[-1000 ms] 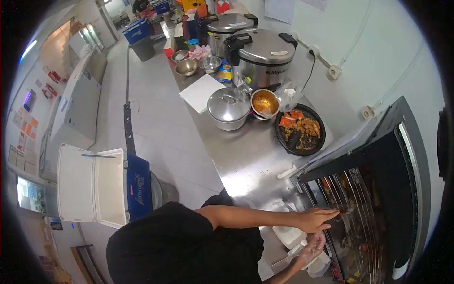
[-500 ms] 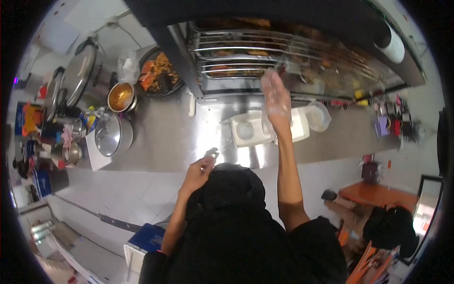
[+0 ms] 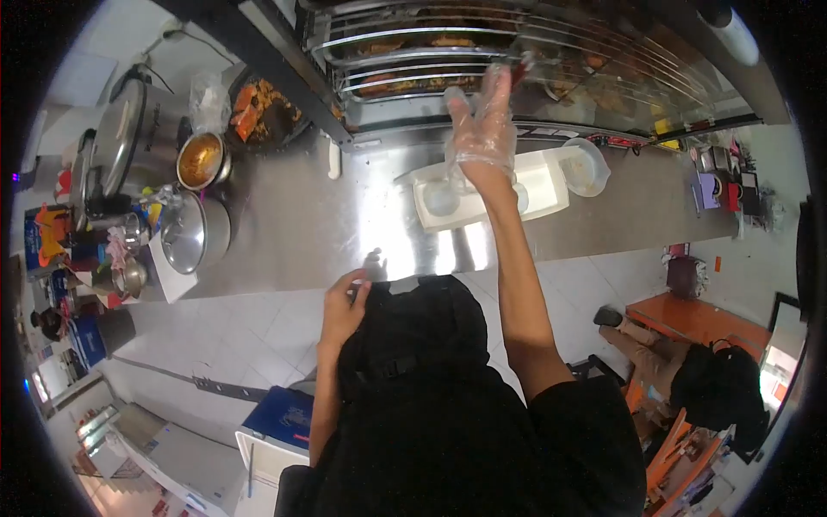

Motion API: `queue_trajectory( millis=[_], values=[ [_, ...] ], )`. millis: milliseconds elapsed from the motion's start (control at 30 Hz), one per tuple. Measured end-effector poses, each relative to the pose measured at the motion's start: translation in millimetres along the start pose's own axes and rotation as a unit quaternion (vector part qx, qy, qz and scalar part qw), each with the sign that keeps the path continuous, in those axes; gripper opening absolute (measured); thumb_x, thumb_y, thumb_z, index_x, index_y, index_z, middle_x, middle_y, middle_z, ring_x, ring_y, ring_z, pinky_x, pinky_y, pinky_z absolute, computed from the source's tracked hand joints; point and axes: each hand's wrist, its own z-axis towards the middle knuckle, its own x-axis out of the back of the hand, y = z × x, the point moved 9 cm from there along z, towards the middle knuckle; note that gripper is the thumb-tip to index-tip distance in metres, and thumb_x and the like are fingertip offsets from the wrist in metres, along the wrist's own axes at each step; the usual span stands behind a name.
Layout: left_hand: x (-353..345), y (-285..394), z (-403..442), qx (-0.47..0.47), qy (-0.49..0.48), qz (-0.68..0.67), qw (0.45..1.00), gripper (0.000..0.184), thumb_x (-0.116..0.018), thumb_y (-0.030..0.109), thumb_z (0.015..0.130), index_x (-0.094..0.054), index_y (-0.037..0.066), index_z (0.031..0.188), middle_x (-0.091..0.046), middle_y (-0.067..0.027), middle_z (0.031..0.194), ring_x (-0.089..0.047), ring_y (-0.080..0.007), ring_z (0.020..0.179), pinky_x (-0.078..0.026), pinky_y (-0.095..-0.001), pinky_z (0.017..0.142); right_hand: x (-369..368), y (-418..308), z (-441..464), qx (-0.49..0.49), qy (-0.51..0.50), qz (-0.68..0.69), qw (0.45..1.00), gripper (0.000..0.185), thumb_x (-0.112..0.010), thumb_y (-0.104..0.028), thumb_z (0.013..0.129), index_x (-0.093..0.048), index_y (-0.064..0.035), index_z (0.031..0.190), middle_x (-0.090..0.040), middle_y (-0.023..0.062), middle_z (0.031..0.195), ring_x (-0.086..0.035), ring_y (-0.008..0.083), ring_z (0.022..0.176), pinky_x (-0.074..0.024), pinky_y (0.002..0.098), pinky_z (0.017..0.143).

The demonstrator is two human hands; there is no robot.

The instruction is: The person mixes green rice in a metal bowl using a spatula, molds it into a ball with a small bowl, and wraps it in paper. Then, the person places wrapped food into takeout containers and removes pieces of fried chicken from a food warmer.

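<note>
My right hand (image 3: 484, 138), in a clear plastic glove, reaches over the counter with its fingers spread, just in front of the wire racks (image 3: 413, 82) of a display cabinet. Nothing shows in its grasp. Pieces of food (image 3: 383, 82) lie on the racks. Under my right wrist is a white tray (image 3: 541, 191) with small clear containers, and a clear bowl (image 3: 587, 170) stands at its right end. My left hand (image 3: 343, 312) is bare, near the counter's front edge, its fingers loosely bent and apart, with nothing visible in it.
On the counter (image 3: 284, 220) at left stand a lidded pot (image 3: 196, 233), a bowl of orange sauce (image 3: 202, 161), a black dish of food (image 3: 258, 112) and large cookers (image 3: 129, 129). Another person (image 3: 719, 392) sits at lower right. An open cooler (image 3: 280, 422) is at lower left.
The view has swung round to face the counter and cabinet. My hands, close together a second ago, are now apart. Since half a second ago, my right hand's fingers have spread.
</note>
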Motion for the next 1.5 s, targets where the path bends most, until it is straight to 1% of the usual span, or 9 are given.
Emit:
queue_trajectory(
  millis=[100,200,400,467,500,533,733,1200,1500],
  values=[
    [8.0,-33.8,-24.2,0.004,0.034,0.003,0.999,0.025,-0.067,0.013,0.092,-0.066,-0.001,0.113,-0.071,-0.0179,0.105,-0.070,-0.0284,0.087,-0.055,-0.0354,0.072,19.2,-2.4,4.7,0.010,0.048,-0.173,0.984,0.086,-0.061,-0.034,0.096,-0.006,-0.0038,0.156,-0.032,0.0288,0.153,-0.031,0.0401,0.143,-0.0271,0.0421,0.117],
    [15.7,-73.3,-65.4,0.104,0.059,-0.035,0.992,0.026,-0.067,0.014,0.092,-0.065,-0.001,0.114,-0.070,-0.0194,0.104,-0.070,-0.0300,0.086,-0.054,-0.0370,0.074,31.4,-0.3,10.4,0.075,0.109,-0.301,0.944,0.073,-0.054,-0.031,0.098,-0.017,0.0013,0.153,-0.035,0.0311,0.150,-0.041,0.0440,0.136,-0.0344,0.0433,0.114],
    [8.6,-152.0,-133.3,0.171,0.043,0.084,0.981,0.027,-0.064,0.016,0.093,-0.064,0.000,0.114,-0.069,-0.0233,0.104,-0.068,-0.0376,0.091,-0.052,-0.0440,0.079,-0.4,-20.9,44.4,0.226,0.012,-0.446,0.866,0.044,-0.048,-0.032,0.101,-0.052,-0.0017,0.132,-0.053,0.0263,0.134,-0.054,0.0399,0.124,-0.0468,0.0484,0.102],
    [5.6,-160.4,-143.9,0.197,0.041,0.084,0.976,0.027,-0.064,0.014,0.092,-0.064,-0.001,0.114,-0.068,-0.0237,0.104,-0.068,-0.0384,0.092,-0.052,-0.0447,0.080,3.3,-2.4,82.5,0.208,-0.018,-0.491,0.846,0.040,-0.048,-0.032,0.101,-0.061,0.0014,0.117,-0.062,0.0275,0.114,-0.062,0.0419,0.105,-0.0501,0.0501,0.087],
    [3.6,-164.6,-149.8,0.217,0.037,0.097,0.971,0.027,-0.064,0.013,0.091,-0.064,-0.001,0.114,-0.068,-0.0241,0.104,-0.067,-0.0392,0.092,-0.052,-0.0453,0.081,12.7,17.9,103.9,0.195,-0.034,-0.470,0.860,0.042,-0.051,-0.034,0.100,-0.061,-0.0005,0.124,-0.064,0.0236,0.116,-0.061,0.0371,0.110,-0.0466,0.0448,0.096],
    [1.0,-169.1,-153.6,0.225,0.041,0.086,0.970,0.027,-0.064,0.013,0.091,-0.064,-0.001,0.114,-0.068,-0.0241,0.104,-0.067,-0.0392,0.092,-0.052,-0.0453,0.081,32.9,80.4,145.4,0.081,-0.179,-0.529,0.825,0.046,-0.053,-0.038,0.099,-0.059,-0.0019,0.126,-0.067,0.0226,0.110,-0.064,0.0358,0.104,-0.0496,0.0443,0.092],
    [-16.5,-185.2,-158.3,0.279,0.017,0.044,0.959,0.027,-0.064,0.010,0.090,-0.063,0.000,0.114,-0.067,-0.0249,0.104,-0.066,-0.0403,0.092,-0.052,-0.0460,0.079,40.3,102.7,222.5,0.058,-0.190,-0.507,0.839,0.046,-0.053,-0.038,0.099,-0.059,-0.0020,0.126,-0.067,0.0226,0.110,-0.065,0.0358,0.104,-0.0498,0.0443,0.091],
    [-17.1,-207.3,-167.9,0.242,0.055,0.057,0.967,0.028,-0.063,0.015,0.093,-0.062,0.002,0.117,-0.068,-0.0218,0.105,-0.067,-0.0373,0.081,-0.052,-0.0448,0.074,22.4,93.7,224.6,0.046,-0.210,-0.491,0.844,0.046,-0.053,-0.038,0.098,-0.059,-0.0023,0.127,-0.068,0.0226,0.109,-0.065,0.0358,0.103,-0.0503,0.0442,0.091],
    [-2.5,-193.6,-176.7,0.272,0.064,0.062,0.958,0.032,-0.066,0.018,0.090,-0.063,0.002,0.118,-0.068,-0.0227,0.106,-0.067,-0.0396,0.092,-0.052,-0.0458,0.081,0.0,83.9,186.9,0.048,-0.200,-0.475,0.856,0.046,-0.053,-0.038,0.098,-0.059,-0.0024,0.127,-0.068,0.0226,0.108,-0.065,0.0357,0.102,-0.0506,0.0442,0.091]
  ],
)
